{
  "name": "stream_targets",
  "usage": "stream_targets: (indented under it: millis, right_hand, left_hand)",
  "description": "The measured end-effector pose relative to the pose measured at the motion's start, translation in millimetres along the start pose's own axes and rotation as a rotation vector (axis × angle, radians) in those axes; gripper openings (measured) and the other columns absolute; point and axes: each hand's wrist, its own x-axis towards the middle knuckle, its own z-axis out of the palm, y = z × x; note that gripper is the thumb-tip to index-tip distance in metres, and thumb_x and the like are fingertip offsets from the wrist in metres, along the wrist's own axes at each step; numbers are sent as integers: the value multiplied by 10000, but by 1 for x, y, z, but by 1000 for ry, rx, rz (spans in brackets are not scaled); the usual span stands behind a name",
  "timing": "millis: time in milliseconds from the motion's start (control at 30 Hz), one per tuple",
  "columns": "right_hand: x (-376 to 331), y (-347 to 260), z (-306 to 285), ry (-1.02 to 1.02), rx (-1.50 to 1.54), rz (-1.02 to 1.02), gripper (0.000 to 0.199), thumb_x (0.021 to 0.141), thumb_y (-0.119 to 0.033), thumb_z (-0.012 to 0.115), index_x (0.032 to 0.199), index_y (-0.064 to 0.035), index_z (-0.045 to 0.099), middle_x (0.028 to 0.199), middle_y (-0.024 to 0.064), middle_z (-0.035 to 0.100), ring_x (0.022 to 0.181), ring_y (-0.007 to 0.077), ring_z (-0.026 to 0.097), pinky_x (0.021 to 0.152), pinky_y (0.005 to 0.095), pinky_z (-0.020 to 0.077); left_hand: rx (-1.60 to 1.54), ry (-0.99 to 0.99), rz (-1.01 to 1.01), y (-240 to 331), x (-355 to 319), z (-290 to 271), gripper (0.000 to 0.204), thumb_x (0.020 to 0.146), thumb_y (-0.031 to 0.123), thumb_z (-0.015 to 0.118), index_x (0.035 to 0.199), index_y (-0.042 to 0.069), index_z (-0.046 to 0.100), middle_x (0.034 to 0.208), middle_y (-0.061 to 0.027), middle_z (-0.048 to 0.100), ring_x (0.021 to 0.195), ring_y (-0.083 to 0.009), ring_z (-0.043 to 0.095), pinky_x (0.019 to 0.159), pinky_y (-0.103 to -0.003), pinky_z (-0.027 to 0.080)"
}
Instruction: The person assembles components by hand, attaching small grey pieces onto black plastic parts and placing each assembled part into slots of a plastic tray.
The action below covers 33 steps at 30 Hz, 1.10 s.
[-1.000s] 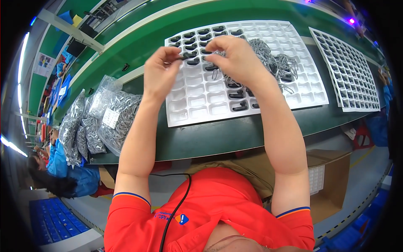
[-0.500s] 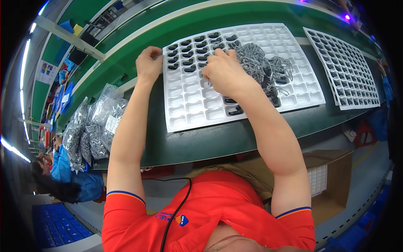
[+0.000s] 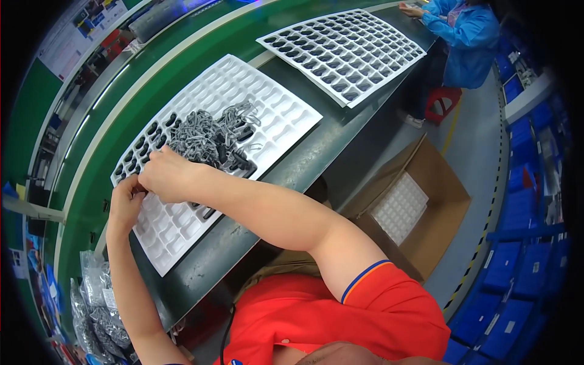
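Note:
A white moulded tray point(image 3: 286, 115) lies on the dark green bench. Small black curved pieces point(image 3: 142, 145) sit in several pockets along its far left side. A tangled heap of grey cords with black parts point(image 3: 198, 135) covers the tray's middle. At the tray's left edge my left hand point(image 3: 125, 205) has its fingers curled together. My right hand point(image 3: 169, 176) meets it there, closed, its fingertips close to the left thumb and fingers. Whatever lies between the fingers of either hand is hidden.
A second white tray point(image 3: 351, 101), its pockets filled with black pieces, lies farther along the bench. Clear bags of grey cords point(image 3: 91, 316) rest at lower left. An open cardboard box point(image 3: 447, 204) stands on the floor. A person in blue point(image 3: 468, 30) works at far right, near a red stool point(image 3: 441, 104).
The view has swung to the right. My right hand has moved off the heap towards the tray's left edge, and the two hands, apart before, now meet.

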Motion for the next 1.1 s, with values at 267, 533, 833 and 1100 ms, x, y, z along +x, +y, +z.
stream_targets:
  millis: [267,533,833,1100]
  right_hand:
    - [1,-5,0,350,572,-7,71,797,-30,670,855,-24,709,856,183,705,844,394,684,790,445,540]
    - [5,-21,7,223,860,91,60,797,-83,711,827,-31,718,855,182,725,862,369,703,796,440,554]
    - [4,-16,15,338,611,82,70,811,-76,691,789,-10,684,832,201,696,831,393,681,763,462,541]
    - [3,-15,12,341,551,74,80,818,-75,670,780,-5,666,832,202,684,824,402,669,753,476,531]
  left_hand:
    - [-92,303,68,21,-22,13,133,925,-34,589,1045,-7,642,924,-28,655,804,-98,586,749,-269,485]
    - [-676,425,-69,21,-55,34,115,995,14,589,1088,-30,640,1029,-36,665,881,-84,611,801,-226,488]
    - [-899,462,-45,26,-55,37,234,973,-1,624,1194,-76,642,1102,-104,695,980,-143,665,906,-271,535]
    - [-914,465,-66,29,-54,37,268,982,19,633,1229,-83,652,1117,-114,705,986,-157,681,922,-289,548]
